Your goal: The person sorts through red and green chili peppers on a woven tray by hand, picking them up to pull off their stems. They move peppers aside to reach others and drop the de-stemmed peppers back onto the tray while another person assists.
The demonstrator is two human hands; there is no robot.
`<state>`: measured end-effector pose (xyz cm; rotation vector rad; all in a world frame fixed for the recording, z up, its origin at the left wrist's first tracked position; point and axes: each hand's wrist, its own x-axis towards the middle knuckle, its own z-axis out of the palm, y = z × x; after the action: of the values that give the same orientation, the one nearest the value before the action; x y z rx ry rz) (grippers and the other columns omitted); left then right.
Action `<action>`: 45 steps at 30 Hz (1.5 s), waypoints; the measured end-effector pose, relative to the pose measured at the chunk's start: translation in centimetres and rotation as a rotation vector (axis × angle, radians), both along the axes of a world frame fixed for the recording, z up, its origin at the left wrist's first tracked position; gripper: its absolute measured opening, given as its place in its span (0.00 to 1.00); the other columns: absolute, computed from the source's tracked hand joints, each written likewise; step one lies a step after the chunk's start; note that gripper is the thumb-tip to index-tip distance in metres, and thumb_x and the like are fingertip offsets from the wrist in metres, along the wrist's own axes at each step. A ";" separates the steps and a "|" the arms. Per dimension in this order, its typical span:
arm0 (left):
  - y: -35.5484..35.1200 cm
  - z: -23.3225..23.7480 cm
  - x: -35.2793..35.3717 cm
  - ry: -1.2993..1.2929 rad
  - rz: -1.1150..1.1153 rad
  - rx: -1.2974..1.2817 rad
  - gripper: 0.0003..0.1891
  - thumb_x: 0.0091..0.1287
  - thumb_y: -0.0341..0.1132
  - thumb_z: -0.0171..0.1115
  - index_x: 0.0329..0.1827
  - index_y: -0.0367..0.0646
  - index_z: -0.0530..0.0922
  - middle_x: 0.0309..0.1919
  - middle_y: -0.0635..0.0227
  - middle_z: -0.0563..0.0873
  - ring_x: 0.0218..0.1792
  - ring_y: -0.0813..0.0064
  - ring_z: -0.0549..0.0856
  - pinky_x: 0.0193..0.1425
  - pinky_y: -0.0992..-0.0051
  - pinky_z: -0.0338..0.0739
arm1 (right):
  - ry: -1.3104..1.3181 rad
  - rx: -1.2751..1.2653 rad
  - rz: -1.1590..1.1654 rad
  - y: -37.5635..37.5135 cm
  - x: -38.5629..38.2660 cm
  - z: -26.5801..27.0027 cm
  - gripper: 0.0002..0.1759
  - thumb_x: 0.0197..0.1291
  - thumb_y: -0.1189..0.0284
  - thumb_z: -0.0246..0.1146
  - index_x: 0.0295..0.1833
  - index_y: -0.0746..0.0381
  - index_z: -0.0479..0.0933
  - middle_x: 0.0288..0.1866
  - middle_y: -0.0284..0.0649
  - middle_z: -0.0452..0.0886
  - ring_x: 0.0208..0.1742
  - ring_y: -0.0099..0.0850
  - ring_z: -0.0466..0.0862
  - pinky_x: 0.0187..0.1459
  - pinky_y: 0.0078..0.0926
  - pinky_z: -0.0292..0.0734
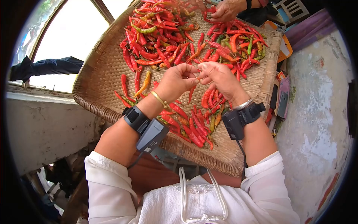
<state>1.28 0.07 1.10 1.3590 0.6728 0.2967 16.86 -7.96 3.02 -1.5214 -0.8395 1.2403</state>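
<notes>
A large woven basket tray [100,84] holds heaps of red chili peppers [160,37], with some orange and green ones among them. Above the tray's middle, my left hand [177,82] has its thumb and forefinger pinched together, and a red pepper [191,93] hangs just below its fingertips. My right hand [222,80] is close beside it, fingers also pinched; what it holds is too small to make out. Nearer my body, a smaller group of red peppers [192,128] lies on the weave under my wrists.
Another person's hand [225,9] reaches over the far peppers at the top. A window [71,37] with dark cloth [48,68] on its sill is at the left. On the right stand a worn wall [313,100] and an orange item [285,48].
</notes>
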 end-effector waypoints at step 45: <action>12.4 -1.0 -2.9 -0.122 1.008 0.189 0.19 0.56 0.30 0.63 0.51 0.37 0.74 0.36 0.67 0.80 0.33 0.80 0.79 0.37 0.81 0.74 | -0.283 -0.217 0.232 -0.5 1.3 0.4 0.15 0.57 0.69 0.59 0.47 0.67 0.75 0.30 0.33 0.78 0.30 0.19 0.77 0.33 0.19 0.73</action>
<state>-1.65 12.46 0.05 1.0644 1.2136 1.2583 18.20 -8.47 3.39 -1.8442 -1.1209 1.3353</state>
